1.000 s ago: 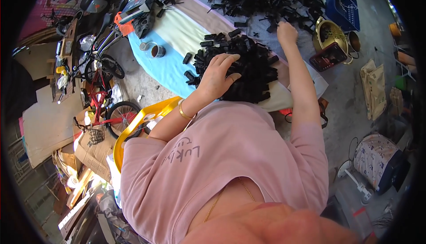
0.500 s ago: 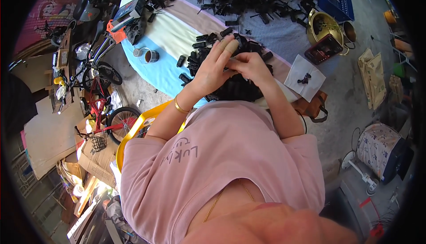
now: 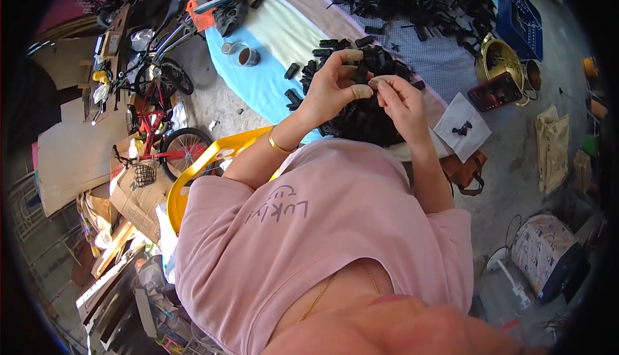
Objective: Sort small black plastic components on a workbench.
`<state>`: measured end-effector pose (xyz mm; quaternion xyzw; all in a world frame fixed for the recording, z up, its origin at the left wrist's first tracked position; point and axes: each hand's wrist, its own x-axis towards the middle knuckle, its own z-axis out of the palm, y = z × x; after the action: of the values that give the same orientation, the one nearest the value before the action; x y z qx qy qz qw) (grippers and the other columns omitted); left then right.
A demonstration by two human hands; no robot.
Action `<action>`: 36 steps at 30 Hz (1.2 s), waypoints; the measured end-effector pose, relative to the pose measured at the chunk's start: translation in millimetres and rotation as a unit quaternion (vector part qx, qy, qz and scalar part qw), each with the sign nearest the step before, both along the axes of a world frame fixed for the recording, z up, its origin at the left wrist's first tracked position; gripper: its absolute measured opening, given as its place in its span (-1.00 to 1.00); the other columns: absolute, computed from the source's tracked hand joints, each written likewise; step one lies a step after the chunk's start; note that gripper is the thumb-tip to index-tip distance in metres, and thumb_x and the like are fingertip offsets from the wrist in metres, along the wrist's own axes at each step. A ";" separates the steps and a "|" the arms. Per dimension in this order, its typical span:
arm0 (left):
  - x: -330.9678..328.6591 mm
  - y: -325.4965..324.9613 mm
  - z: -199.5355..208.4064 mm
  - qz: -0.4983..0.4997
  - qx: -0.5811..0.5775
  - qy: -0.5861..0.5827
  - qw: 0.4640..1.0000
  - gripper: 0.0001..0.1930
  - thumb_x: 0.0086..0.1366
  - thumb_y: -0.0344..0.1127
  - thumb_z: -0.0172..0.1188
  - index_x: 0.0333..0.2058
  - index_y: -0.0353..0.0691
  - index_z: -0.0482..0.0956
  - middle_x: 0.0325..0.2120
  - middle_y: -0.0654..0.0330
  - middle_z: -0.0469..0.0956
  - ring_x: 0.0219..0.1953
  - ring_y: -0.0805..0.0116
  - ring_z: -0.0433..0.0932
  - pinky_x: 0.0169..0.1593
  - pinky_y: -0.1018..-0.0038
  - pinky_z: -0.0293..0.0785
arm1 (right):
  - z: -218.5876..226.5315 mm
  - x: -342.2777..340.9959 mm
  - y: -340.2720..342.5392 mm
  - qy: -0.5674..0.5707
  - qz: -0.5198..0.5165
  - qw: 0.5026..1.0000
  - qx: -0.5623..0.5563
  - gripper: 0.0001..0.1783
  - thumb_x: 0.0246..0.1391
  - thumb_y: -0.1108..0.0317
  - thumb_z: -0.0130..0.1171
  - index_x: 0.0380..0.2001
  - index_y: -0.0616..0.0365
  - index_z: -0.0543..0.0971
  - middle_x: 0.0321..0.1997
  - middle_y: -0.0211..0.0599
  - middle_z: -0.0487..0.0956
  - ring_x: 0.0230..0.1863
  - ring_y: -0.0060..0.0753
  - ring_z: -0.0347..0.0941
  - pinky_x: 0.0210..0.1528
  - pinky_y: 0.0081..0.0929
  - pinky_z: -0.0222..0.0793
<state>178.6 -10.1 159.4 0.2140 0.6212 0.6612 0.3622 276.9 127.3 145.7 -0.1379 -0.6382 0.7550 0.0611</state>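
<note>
Over the near edge of the cloth-covered table, my left hand [image 3: 327,94] is curled, with tan coverings on its thumb and a fingertip. Between its fingers sits a small black plastic piece [image 3: 362,74]. My right hand [image 3: 406,107] meets the left thumb, its thumb and forefinger pinched together; whatever is in that pinch is too small to name. Beneath both hands lies a heap of black plastic pieces [image 3: 367,126], partly hidden by them. A far larger pile of similar black pieces [image 3: 412,0] spreads across the back of the table.
To the right are a white paper [image 3: 474,145] bearing small dark pieces, a phone [image 3: 495,92] against a brass pot [image 3: 488,49], and a blue basket [image 3: 522,26]. A cup of dark liquid [image 3: 247,57] stands left. A yellow chair [image 3: 213,155] and red bicycle [image 3: 151,119] are beside me.
My view has shifted, so the table sits farther right and higher. The left hand has turned from raised fingers to a curl, baring the black piece; the right hand has drawn slightly apart from it.
</note>
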 end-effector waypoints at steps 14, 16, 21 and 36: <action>16.9 -12.4 -1.7 0.053 -0.014 0.146 0.988 -0.68 0.05 -0.50 0.20 -0.19 -0.38 0.37 -0.32 0.11 0.52 -0.31 0.46 0.50 -0.21 0.55 0.43 | 11.9 -2.6 -9.2 0.037 0.027 0.987 0.153 -0.83 0.12 0.36 -0.03 -0.46 0.20 0.48 -0.69 -0.55 0.39 -0.72 -0.87 0.12 -0.69 -0.82 -0.04; 18.8 -13.3 -4.1 0.061 -0.007 0.121 0.991 -0.69 0.04 -0.51 0.21 -0.20 -0.39 0.40 -0.32 0.11 0.52 -0.31 0.45 0.51 -0.21 0.55 0.43 | 13.0 -0.9 -10.7 0.026 0.030 0.987 0.154 -0.82 0.12 0.36 -0.03 -0.48 0.21 0.48 -0.70 -0.55 0.39 -0.72 -0.87 0.12 -0.71 -0.81 -0.05; 21.8 -13.1 -3.7 0.089 -0.031 0.280 0.955 -0.71 0.01 -0.52 0.22 -0.24 -0.35 0.45 -0.39 0.12 0.54 -0.33 0.39 0.53 -0.22 0.56 0.44 | 8.1 0.1 -16.9 -0.024 0.028 0.998 0.047 -0.81 0.14 0.31 -0.04 -0.45 0.19 0.47 -0.70 -0.55 0.36 -0.76 -0.85 0.08 -0.75 -0.81 -0.09; 1.4 -4.4 13.1 0.044 0.155 -0.393 0.905 -0.65 0.27 -0.26 -0.06 0.01 -0.24 0.25 -0.15 0.11 0.42 -0.15 0.30 0.46 0.00 0.35 0.38 | 14.2 11.5 -2.4 0.160 -0.047 0.963 0.213 -0.88 -0.16 0.55 0.23 -0.49 0.29 0.49 -0.48 -0.39 0.47 -0.55 -0.74 0.31 -0.58 -0.82 0.13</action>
<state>180.1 -14.5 172.5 -0.0373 0.3269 0.7953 0.5093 288.3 124.8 159.9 -0.0291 -0.7585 0.6104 0.2262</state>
